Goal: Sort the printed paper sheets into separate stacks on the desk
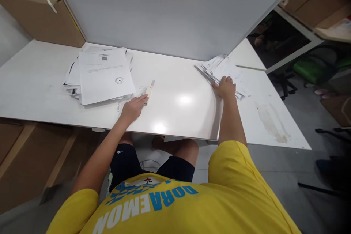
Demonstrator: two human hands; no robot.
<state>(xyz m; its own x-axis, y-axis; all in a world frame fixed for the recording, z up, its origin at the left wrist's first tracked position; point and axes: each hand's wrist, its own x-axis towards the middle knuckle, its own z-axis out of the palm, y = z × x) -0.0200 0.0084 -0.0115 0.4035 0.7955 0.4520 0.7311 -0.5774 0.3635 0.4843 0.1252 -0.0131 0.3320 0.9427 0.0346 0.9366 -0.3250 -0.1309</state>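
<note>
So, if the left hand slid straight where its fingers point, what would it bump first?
The small cream-coloured object, most likely: the left hand's fingers seem to be touching it, though the exact depth is hard to judge.

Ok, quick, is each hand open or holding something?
Left hand: touching the small cream object; can't tell if gripping.
Right hand: open, on the right-side papers.

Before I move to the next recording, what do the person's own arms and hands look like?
Short yellow sleeves of a shirt with blue and white lettering leave both forearms bare. The left hand and right hand are ungloved, no watch visible.
</note>
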